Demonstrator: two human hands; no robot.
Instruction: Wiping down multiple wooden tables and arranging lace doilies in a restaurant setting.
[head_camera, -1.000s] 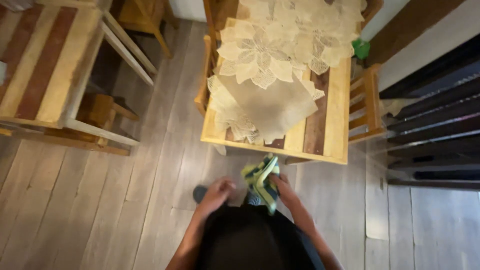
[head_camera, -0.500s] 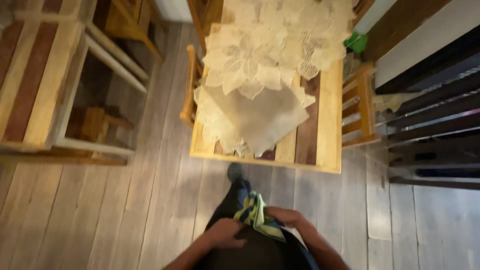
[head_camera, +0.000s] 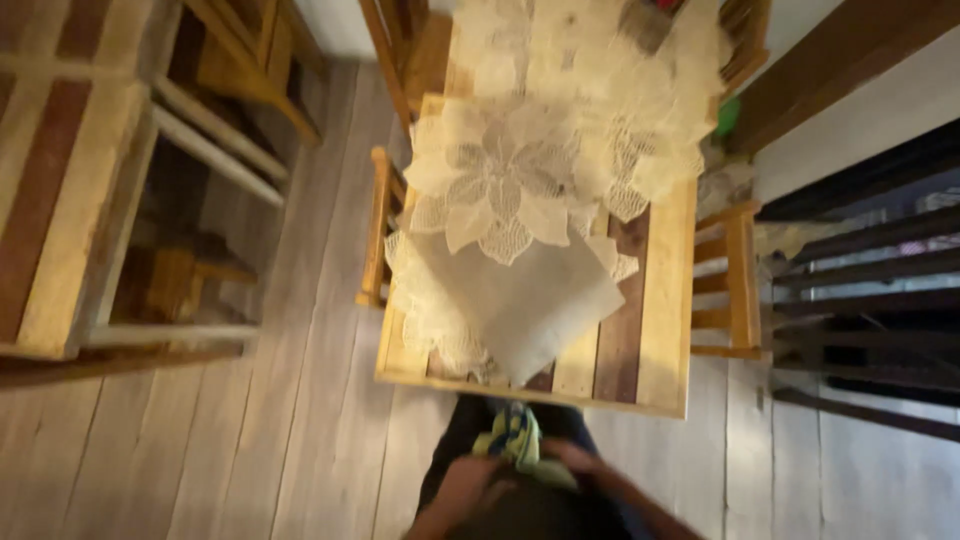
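Observation:
I stand at the near end of a wooden table with light and dark planks. A cream lace runner with leaf patterns covers most of it, its near end folded over. Low in the view, in front of my dark clothes, both hands are on a bunched yellow, green and blue cloth. My left hand is at its left side and my right hand at its right. The picture is blurred here.
Wooden chairs stand on both sides of the table, one on the left and one on the right. Another plank table and a stool are at left. Dark slatted furniture is at right. The floor is grey boards.
I have stepped closer to the table, which now sits lower and larger in view. The cloth came from in front of me down against my body, both hands staying on it.

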